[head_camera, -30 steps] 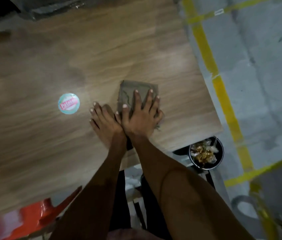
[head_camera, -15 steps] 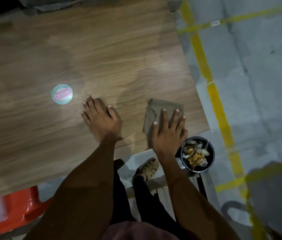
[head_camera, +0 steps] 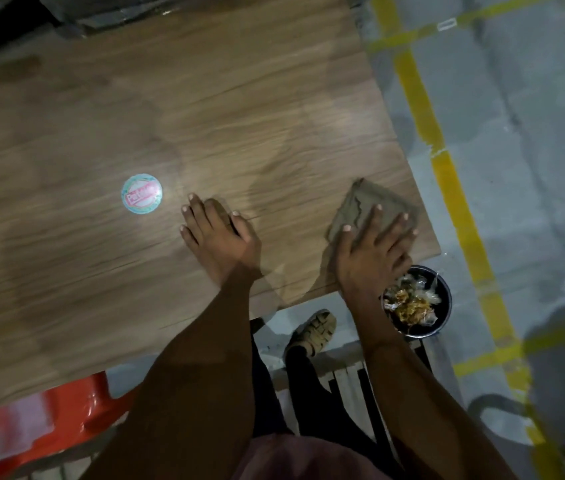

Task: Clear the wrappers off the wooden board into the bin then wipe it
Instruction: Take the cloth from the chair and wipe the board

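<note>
My right hand (head_camera: 371, 251) presses flat, fingers spread, on a folded grey-brown cloth (head_camera: 369, 204) near the right front corner of the wooden board (head_camera: 205, 109). Further left, my left hand (head_camera: 218, 240) rests palm down on the bare wood and holds nothing. A damp smear shows on the wood between and beyond the hands. Just past the board's corner, a small black round bin (head_camera: 442, 289) stands on the floor with crumpled wrappers (head_camera: 411, 303) inside. No wrappers lie on the board.
A round teal and pink sticker (head_camera: 141, 194) sits on the board, left of my left hand. A red plastic chair (head_camera: 31, 420) is at the lower left. My sandalled foot (head_camera: 315, 329) stands under the board's edge. Yellow floor lines (head_camera: 447, 178) run along the right.
My right hand has slid the cloth rightward from beside my left hand to the board's right front corner. My left hand has stayed planted on the wood.
</note>
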The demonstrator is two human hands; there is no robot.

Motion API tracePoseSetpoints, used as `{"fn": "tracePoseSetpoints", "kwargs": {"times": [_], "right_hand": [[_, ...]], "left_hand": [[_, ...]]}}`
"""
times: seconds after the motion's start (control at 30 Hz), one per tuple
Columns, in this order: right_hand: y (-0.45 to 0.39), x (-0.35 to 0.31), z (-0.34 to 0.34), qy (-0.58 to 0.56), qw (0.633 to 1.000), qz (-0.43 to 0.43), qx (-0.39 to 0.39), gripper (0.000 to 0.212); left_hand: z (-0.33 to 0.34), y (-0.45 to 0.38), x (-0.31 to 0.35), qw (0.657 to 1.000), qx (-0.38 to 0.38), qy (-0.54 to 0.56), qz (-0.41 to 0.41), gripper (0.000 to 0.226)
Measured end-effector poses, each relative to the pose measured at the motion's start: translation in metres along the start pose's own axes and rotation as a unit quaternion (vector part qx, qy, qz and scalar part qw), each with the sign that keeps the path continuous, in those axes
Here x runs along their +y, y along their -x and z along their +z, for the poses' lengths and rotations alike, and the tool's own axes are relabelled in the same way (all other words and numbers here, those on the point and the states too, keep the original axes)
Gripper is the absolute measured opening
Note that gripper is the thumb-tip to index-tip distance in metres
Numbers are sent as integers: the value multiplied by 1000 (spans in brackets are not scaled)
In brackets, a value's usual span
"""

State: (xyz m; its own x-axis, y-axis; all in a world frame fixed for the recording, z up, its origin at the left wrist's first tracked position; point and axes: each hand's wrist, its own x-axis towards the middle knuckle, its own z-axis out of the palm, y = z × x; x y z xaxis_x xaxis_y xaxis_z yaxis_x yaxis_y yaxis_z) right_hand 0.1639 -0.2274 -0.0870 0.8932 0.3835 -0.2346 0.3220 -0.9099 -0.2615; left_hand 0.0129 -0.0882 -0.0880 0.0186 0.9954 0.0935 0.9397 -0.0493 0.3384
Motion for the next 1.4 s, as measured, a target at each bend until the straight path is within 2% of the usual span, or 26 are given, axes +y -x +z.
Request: {"fn": "tracePoseSetpoints", "kwargs": {"times": [0.03,0.1,0.13,0.17,0.2,0.3,0.37,0.43,0.47,0.57,0.6,0.63,0.73,0.8,0.87,0.9,0.97,1.03,1.1,1.23,1.4], "right_hand": [[7,-3,2,24,997,-71,-27,71],[17,2,1,77,956,-273,-71,74],[13,8,-1,89,936,-331,-81,75],[6,12,-3,91,934,-336,-77,74],[-2,15,-5,86,950,-294,-63,73],[-24,6,-8,33,996,-79,-6,70],[-30,-9,-3,4,1000,17,18,70],[-26,-28,2,-22,998,62,6,74],[-20,-36,6,-19,999,39,-7,75],[-3,-40,12,37,988,-144,-31,76],[-4,-38,12,35,988,-150,-32,75],[-8,-36,11,21,993,-112,-23,74],[-25,-40,7,-25,996,86,8,76],[-31,-50,8,-35,990,136,14,76],[-28,-61,11,-34,990,134,21,75],[-22,-66,13,-24,994,106,16,75],[-6,-74,19,22,1000,-4,-13,75],[10,-82,24,55,990,-118,-54,76],[16,-86,25,52,983,-156,-78,76],[10,-84,20,38,989,-129,-65,77],[-19,-99,13,-2,998,11,-67,77]], "left_hand": [[-1,0,0,1000,0,-1,0,52],[-1,-1,0,1000,3,-2,4,51],[0,-1,0,1000,5,-1,6,51],[0,0,-1,1000,6,-1,7,51],[1,0,-1,1000,9,-3,7,50],[3,-1,-2,1000,12,-4,6,51],[5,-1,-2,1000,9,-7,4,51],[5,-1,-4,1000,7,-8,7,51],[5,-1,-4,1000,6,-9,10,51],[6,-1,-3,1000,3,-1,11,51],[6,0,-3,1000,3,-2,12,51],[5,0,-4,1000,3,-5,13,51],[5,-1,-4,1000,1,-11,15,52],[5,-1,-6,1000,-3,-19,13,53],[5,-2,-6,1000,-11,-19,13,54],[4,-2,-5,1000,-17,-14,10,54],[3,-2,-4,1000,-25,-6,8,54],[2,-2,-5,1000,-25,-5,10,53],[1,-3,-5,999,-31,0,11,52],[-1,-4,-5,999,-40,10,22,52],[-3,-6,-6,999,-45,8,23,49]]}}
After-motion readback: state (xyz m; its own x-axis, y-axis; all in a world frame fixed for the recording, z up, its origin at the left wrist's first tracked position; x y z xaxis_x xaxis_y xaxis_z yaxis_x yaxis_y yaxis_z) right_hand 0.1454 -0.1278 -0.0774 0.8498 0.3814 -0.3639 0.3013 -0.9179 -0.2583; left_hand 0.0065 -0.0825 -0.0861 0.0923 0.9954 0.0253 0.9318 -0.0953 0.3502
